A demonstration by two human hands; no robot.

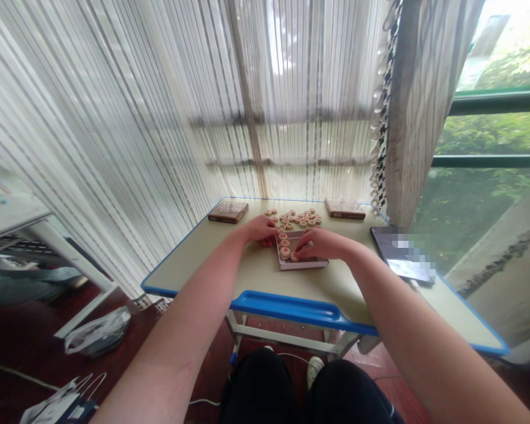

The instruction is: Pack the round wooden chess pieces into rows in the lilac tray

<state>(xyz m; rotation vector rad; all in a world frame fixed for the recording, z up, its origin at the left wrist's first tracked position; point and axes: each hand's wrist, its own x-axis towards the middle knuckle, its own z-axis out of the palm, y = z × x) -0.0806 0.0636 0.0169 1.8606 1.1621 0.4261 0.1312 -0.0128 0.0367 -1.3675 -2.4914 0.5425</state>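
Observation:
A shallow, pale pinkish box (304,266) lies on the desk before me. Along its left side runs a column of round wooden xiangqi pieces (285,252) with red characters. My right hand (314,242) reaches into the box, its fingertips closed on another xiangqi piece (294,257) beside the nearest piece of that column. At the box's far left corner is my left hand (261,229), with its fingers curled; what they hold, if anything, is hidden. Beyond the box, several loose xiangqi pieces (303,224) are scattered on the desktop.
The pale desk (194,259) has a blue edge and a blue pen tray (287,307) in front. Brown patterned boxes lie at its far left (228,212) and far right (345,208). A tablet (401,254) with a cable rests on the right. String curtains (159,106) hang behind.

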